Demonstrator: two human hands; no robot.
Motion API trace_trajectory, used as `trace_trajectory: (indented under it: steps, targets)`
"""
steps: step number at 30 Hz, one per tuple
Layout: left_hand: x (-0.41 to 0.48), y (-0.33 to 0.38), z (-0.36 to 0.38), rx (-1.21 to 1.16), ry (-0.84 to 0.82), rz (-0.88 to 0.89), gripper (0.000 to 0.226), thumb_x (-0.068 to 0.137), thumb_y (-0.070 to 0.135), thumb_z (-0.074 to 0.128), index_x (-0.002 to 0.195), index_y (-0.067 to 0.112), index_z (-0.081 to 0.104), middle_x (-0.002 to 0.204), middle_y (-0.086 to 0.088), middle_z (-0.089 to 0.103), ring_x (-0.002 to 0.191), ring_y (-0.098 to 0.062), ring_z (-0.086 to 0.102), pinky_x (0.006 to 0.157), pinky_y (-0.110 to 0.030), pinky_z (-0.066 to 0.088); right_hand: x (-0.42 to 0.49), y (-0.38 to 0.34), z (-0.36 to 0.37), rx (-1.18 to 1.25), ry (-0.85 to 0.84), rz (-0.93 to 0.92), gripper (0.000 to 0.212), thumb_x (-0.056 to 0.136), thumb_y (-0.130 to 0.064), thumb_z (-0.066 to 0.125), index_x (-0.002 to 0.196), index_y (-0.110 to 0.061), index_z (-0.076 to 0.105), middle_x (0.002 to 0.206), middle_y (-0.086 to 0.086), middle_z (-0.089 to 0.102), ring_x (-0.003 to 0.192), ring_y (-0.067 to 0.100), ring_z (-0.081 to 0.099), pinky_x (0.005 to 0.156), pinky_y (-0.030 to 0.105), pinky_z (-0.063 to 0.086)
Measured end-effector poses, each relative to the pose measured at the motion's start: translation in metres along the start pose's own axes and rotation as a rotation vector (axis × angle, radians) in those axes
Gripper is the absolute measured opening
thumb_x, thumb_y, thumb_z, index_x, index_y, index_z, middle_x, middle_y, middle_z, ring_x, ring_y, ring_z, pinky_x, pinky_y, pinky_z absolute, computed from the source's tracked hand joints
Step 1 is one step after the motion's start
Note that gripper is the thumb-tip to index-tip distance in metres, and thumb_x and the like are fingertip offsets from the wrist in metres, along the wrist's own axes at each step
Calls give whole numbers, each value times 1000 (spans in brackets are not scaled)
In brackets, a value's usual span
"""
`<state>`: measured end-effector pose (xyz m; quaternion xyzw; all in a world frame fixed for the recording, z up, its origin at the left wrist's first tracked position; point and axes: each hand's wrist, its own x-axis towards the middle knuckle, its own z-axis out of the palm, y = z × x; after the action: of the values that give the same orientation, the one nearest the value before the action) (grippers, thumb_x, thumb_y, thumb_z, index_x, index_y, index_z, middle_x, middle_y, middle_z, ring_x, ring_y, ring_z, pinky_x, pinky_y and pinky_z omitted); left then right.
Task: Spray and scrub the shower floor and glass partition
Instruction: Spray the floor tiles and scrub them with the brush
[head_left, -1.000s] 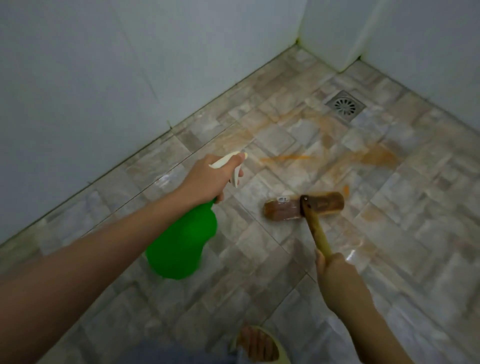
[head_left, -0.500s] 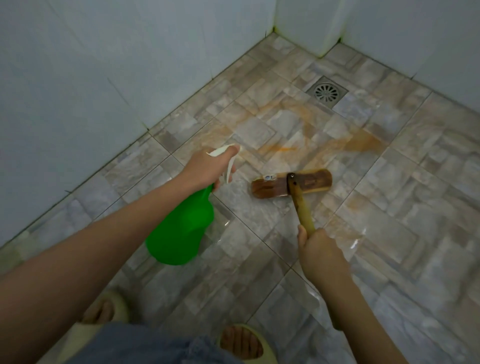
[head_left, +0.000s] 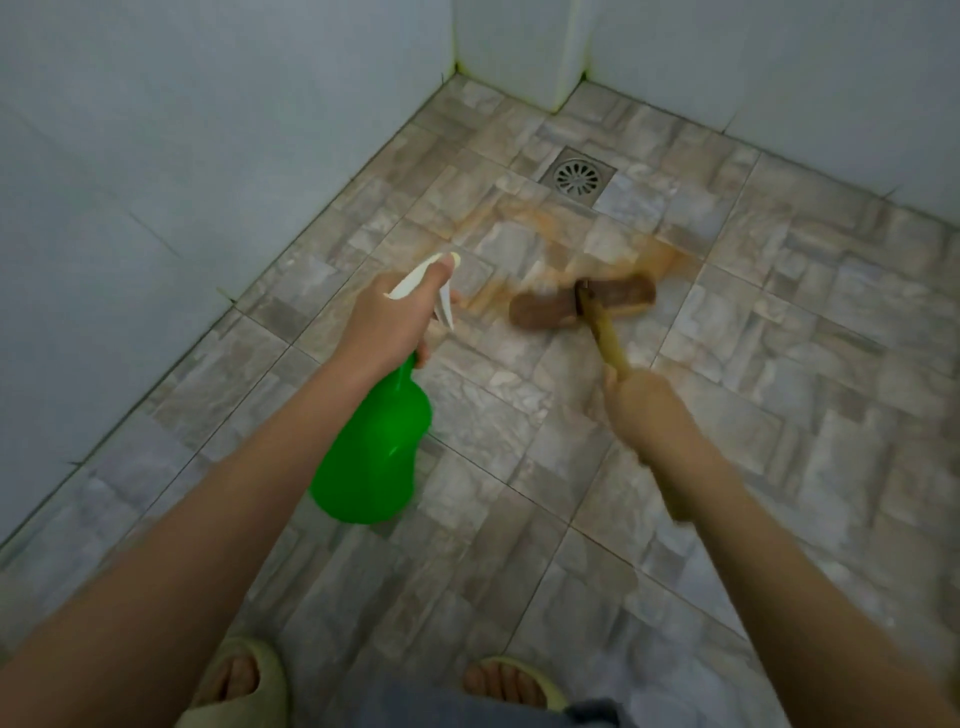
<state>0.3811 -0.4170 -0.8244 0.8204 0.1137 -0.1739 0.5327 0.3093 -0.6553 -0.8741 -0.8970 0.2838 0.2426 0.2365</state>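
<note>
Centre-left of frame: left hand (head_left: 387, 322) grips the neck of a green spray bottle (head_left: 371, 452), fingers curled round it, thumb lying along the top of the white sprayer head (head_left: 421, 278). Nozzle points toward upper right, down at the tiles. Bottle body slants away to lower left, under the forearm. Right of centre: right hand (head_left: 636, 397) is closed round the yellowish handle (head_left: 608, 338) of a scrub brush (head_left: 582, 306); hand and handle are motion-blurred, so finger detail is unreadable. Brown brush head (head_left: 623, 293) sits crosswise on the shower floor (head_left: 779, 364) at mid-frame, just right of the nozzle, also blurred. Orange-brown smear (head_left: 524, 223) covers the tiles from beside the brush head up toward the drain (head_left: 577, 177). Drain is a square metal plate with a round grille, upper centre, near the corner where the pale walls (head_left: 208, 130) meet. Floor is grey-beige stone-pattern tile with a wet sheen in places. Bottom edge: two feet in pale yellow-green slippers (head_left: 249, 680), toes pointing into the frame, with bluish cloth between them.
</note>
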Motion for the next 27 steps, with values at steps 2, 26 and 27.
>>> trace_trajectory:
  steps: [2,26,27]
  targets:
    - [-4,0,-2,2,-6,-9,76,71,80,51,101,15,76,96,-18,77,37,-14,53,49,-28,47,-68,32,27,-51,-15,24,45,101,-47,29,95,-8,52,77,5,55,65,22,53,67,36,49]
    - [-32,16,33,67,-162,50,33,96,61,51,86,40,74,90,-13,74,45,-20,53,49,-26,42,-39,73,13,50,87,208,51,100,-48,29,102,-5,57,97,15,65,82,31,63,77,44,55]
    - [-31,17,34,64,-173,45,37,95,64,51,89,38,76,89,-18,74,44,-20,52,51,-28,44,-64,79,23,55,84,229,51,99,-51,30,102,-7,55,93,12,64,81,29,63,76,44,55]
